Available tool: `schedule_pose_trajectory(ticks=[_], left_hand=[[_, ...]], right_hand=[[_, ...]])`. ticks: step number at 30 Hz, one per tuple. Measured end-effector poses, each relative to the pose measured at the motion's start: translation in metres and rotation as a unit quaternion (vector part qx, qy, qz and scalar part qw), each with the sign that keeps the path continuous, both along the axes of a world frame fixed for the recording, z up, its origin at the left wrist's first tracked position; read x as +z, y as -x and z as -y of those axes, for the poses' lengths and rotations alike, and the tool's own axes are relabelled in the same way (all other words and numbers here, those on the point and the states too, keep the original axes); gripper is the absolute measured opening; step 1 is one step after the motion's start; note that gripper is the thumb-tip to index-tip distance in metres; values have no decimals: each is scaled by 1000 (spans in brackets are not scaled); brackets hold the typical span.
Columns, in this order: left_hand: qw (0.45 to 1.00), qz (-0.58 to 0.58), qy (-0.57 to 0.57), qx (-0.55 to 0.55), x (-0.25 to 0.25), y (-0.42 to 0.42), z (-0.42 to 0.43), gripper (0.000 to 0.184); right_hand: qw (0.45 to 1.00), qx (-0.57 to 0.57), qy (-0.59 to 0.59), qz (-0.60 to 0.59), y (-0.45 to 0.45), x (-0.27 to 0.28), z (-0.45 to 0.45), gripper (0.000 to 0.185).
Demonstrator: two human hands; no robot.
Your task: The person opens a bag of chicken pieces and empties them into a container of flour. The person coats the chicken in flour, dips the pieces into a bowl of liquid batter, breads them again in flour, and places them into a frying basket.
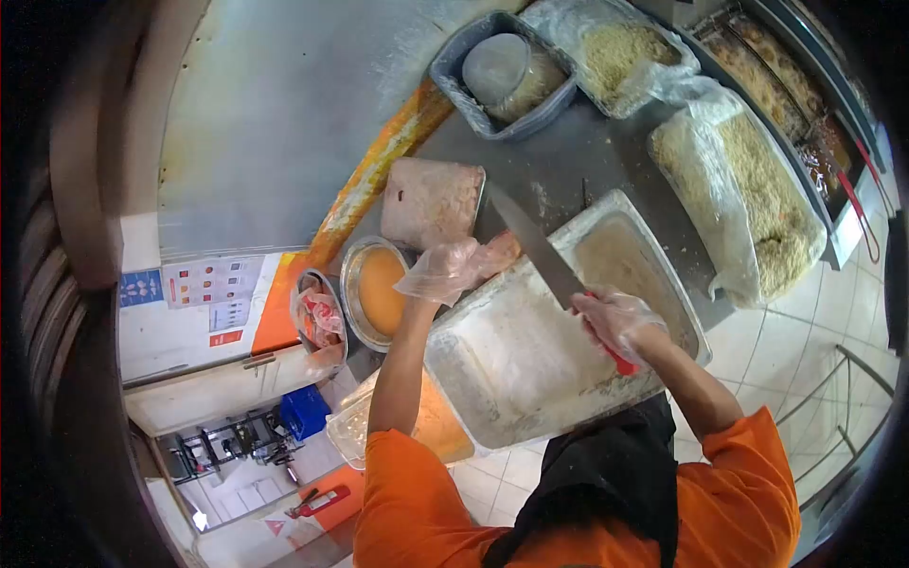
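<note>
My right hand (620,322), in a clear plastic glove, is closed round the red handle of a large knife (540,248). The blade points up and left over a large white tray (530,350). My left hand (454,268), also gloved, holds a piece of raw meat (498,254) at the tray's upper left edge, close to the blade. Just above that hand is a container of pale raw meat (432,201). Left of it stands a metal bowl of orange liquid (381,289). A smaller container with pink meat (320,317) is beside the bowl.
A grey bin (502,76) holds a round clear container. Bags of crumbs (757,189) lie at the upper right, near a fryer (786,85) with red-handled tools. An orange-filled tray (426,417) is at lower left, beside the white tray.
</note>
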State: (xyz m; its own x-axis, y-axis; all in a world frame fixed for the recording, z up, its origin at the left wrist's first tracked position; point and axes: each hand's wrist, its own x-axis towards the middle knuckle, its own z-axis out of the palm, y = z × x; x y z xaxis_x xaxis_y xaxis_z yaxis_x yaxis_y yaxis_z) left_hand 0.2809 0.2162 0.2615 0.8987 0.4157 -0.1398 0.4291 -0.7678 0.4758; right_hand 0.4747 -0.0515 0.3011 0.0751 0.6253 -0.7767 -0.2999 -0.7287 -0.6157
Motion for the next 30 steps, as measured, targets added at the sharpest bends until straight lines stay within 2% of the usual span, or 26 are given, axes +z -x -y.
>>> schedule_pose_trajectory(ticks=[1,3,4,5,8,11,12,14,16,17,18,22,24,25,26,27,30], left_hand=[[995,94,2,-32,-26,14,-8,15],[992,123,3,-36,-29,15,-7,11],[991,89,-74,-68,-7,6,1,10],[982,56,-151,-98,6,0,5,9],[959,-23,-216,-180,7,0,7,13],[914,-10,-285,-287,6,0,-2,20],[892,12,-316,-323,-21,22,-28,23],[910,29,-299,-285,-19,29,-28,26],[926,-9,-284,-248,-10,21,-24,30],[932,-63,-267,-238,4,11,-9,32],[933,-119,-245,-233,12,7,0,35],[892,-47,-334,-302,-7,20,-19,25],[850,-31,-409,-332,-9,28,-24,22],[852,-14,-408,-328,-8,29,-22,19],[853,1,-409,-324,-2,29,-18,17],[854,11,-408,-323,4,32,-14,15],[902,-44,-340,-262,9,30,5,17]], right_hand=[[1000,-5,-16,-18,8,-12,2,29],[997,-18,-52,-54,32,-47,-1,36],[998,31,-49,-19,30,-38,-1,45],[997,50,-57,-2,31,-35,-5,47],[993,77,-87,35,46,-40,-33,51],[989,68,-116,59,70,-96,-112,53],[990,48,-127,48,70,-91,-105,52],[989,9,-149,22,79,-73,-82,51],[990,-12,-141,16,98,-77,-47,49],[990,-24,-136,10,105,-79,-37,48],[996,-33,-82,-18,104,-76,-53,44],[986,-7,-162,40,92,-92,-114,39],[993,-6,-112,-28,104,-92,-81,40],[994,-4,-87,-60,111,-91,-58,40],[996,-8,-85,-2,123,-98,-41,40],[996,-3,-85,-18,124,-98,-47,41],[995,-3,-88,-52,117,-92,-77,42]])
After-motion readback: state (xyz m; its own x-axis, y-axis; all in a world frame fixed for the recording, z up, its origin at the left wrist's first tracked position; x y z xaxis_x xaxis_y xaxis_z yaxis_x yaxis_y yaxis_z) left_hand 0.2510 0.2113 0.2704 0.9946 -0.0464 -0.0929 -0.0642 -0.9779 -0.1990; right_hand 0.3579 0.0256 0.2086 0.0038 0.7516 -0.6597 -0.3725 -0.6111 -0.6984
